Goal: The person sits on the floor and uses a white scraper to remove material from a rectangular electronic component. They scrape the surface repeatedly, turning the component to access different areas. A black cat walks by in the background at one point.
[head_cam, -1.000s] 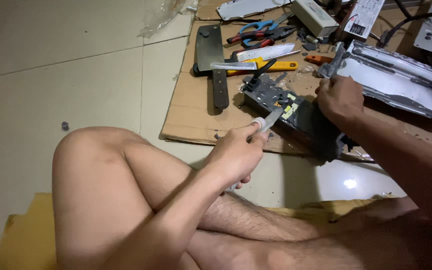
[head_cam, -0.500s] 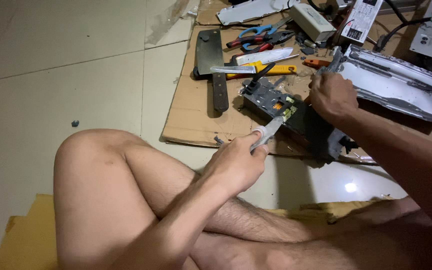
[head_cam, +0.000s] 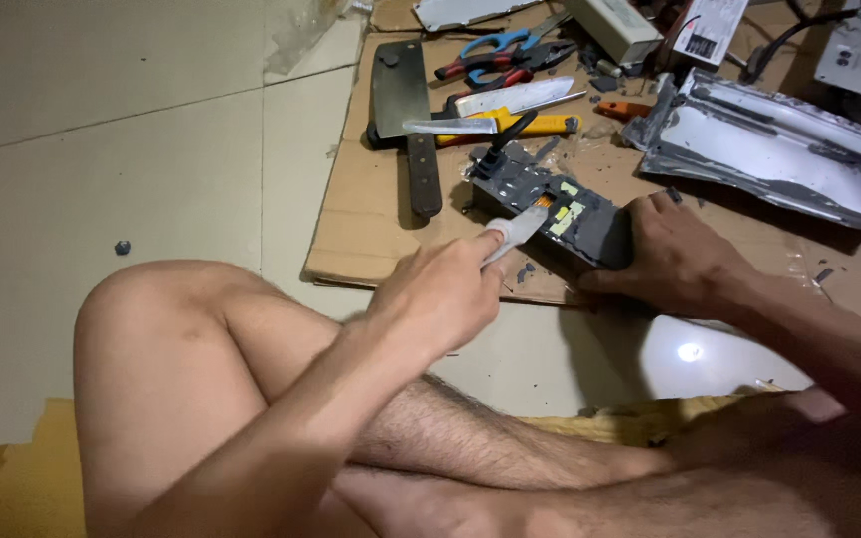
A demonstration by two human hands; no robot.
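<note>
My left hand point(head_cam: 440, 299) grips a small silver blade point(head_cam: 518, 227), whose tip rests against the near side of a dark grey electronic module point(head_cam: 540, 194) with yellow patches. The module lies on a sheet of brown cardboard point(head_cam: 361, 219) on the tiled floor. My right hand point(head_cam: 675, 259) clamps the module's right end and holds it down. My bent bare knee point(head_cam: 151, 329) sits below the left arm.
A cleaver point(head_cam: 401, 100), a yellow-handled knife point(head_cam: 540, 125) and red and blue pliers point(head_cam: 495, 55) lie behind the module. A silver metal housing point(head_cam: 769, 149) lies at the right and a white box point(head_cam: 615, 25) at the back. A small nut point(head_cam: 122, 246) sits on the tiles at the left.
My right hand has slid from on top of the module to its right end. My left hand has brought the blade tip up against the module's near side.
</note>
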